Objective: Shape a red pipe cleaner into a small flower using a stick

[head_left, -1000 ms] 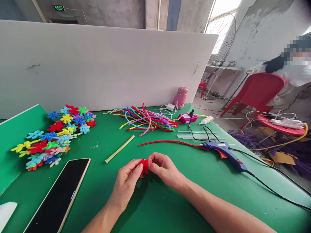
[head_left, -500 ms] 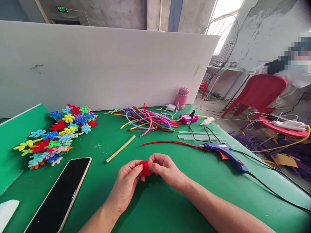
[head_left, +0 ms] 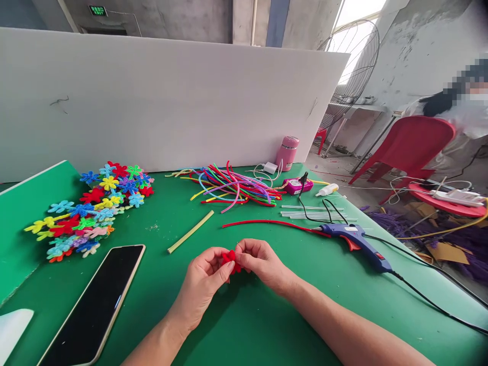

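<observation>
Between my two hands is a small red pipe-cleaner flower (head_left: 231, 258), its petals partly covered by fingers. My left hand (head_left: 208, 277) pinches it from the left, thumb across its front. My right hand (head_left: 263, 264) is closed on its right edge with thumb and forefinger. Just beyond the hands lies a single red pipe cleaner (head_left: 263, 221), its right end beside the nozzle of a blue glue gun (head_left: 356, 241). A pale yellow strip (head_left: 190, 232) rests ahead of my left hand.
Finished flowers (head_left: 89, 213) in many colours are heaped at left, near a phone (head_left: 95, 305). Loose pipe cleaners (head_left: 236, 185) lie at the back, by a pink bottle (head_left: 287, 153). Clear glue sticks (head_left: 312, 213) sit beyond the gun. A person sits on a red chair (head_left: 415, 140).
My left thumb has shifted right across the flower, which is turned slightly and shows its petals more spread. Both hands stay pinched on it. The view has shifted slightly.
</observation>
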`<state>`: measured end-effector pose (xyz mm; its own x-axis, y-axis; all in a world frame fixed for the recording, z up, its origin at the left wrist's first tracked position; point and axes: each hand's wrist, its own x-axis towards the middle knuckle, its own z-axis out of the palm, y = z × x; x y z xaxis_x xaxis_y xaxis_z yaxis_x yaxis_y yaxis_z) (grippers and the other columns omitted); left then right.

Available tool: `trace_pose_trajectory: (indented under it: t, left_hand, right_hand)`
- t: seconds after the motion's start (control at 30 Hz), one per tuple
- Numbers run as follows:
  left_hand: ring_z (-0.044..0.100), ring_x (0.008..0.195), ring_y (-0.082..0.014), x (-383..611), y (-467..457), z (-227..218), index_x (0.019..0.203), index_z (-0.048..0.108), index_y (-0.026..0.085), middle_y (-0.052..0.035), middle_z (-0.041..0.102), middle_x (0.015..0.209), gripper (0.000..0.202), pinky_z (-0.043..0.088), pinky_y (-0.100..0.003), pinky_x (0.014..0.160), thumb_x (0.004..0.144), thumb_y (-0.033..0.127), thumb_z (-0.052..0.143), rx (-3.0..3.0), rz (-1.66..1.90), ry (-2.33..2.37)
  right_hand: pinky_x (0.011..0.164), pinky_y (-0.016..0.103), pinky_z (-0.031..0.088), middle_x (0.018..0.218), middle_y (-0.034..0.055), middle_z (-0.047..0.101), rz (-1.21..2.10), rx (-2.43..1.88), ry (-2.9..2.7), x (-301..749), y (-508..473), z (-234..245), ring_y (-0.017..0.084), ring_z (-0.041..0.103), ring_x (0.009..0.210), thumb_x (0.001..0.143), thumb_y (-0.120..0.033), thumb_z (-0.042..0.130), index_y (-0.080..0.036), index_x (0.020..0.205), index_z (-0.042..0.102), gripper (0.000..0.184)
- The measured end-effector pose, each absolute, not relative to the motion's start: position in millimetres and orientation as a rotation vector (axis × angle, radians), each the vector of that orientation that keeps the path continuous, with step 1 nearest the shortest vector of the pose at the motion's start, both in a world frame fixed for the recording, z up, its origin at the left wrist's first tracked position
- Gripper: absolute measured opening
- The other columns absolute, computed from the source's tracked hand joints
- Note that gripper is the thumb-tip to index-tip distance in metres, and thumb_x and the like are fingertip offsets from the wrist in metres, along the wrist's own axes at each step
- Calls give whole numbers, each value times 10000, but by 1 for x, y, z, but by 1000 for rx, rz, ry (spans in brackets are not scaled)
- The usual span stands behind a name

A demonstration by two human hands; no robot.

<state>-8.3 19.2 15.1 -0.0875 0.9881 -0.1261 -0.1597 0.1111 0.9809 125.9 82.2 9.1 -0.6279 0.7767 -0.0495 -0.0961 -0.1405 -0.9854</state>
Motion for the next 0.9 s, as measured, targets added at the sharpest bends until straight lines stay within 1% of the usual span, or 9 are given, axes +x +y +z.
trace_pose_trajectory:
  t: [0.2,0.33,0.6,0.73,0.83,0.9]
  left_hand:
    - [478,580,-90,-7,21,14,783,605,132,-16,608,688,196,398,-217,560,696,304,636,962,1285,1252]
    - [476,561,-79,-5,22,13,773,607,136,3,601,652,197,400,-201,549,680,306,646,956,1315,1308]
    - [465,537,-64,-2,20,11,746,612,151,33,584,604,176,394,-173,521,681,312,645,945,1382,1385]
    - [471,551,-65,-5,20,8,752,620,151,24,596,628,172,394,-178,538,674,299,657,905,1395,1326]
    - [472,558,-66,-7,22,9,764,628,146,9,608,650,179,389,-185,553,655,280,678,824,1362,1219]
    - [467,549,-65,-9,23,11,760,628,143,6,603,641,187,378,-187,547,636,265,696,744,1340,1156]
  right_hand:
    - [502,209,310,576,-19,507,1861,-800,-1533,127,83,12,70,411,520,687,-436,601,-137,633,506,318]
    - [503,209,306,572,-26,488,1875,-822,-1534,127,82,14,66,394,514,689,-440,594,-141,623,494,322]
    - [502,204,285,562,-33,466,1956,-889,-1469,126,79,16,60,379,508,711,-392,574,-144,610,479,285]
    - [497,200,278,564,-30,478,1992,-898,-1437,126,80,15,54,382,499,707,-375,580,-140,611,483,272]
    - [487,196,266,578,-28,496,1979,-920,-1377,126,82,15,49,381,491,719,-367,572,-137,651,506,248]
    - [481,191,259,589,-33,498,1949,-919,-1331,127,84,15,45,380,490,731,-357,568,-137,717,540,222]
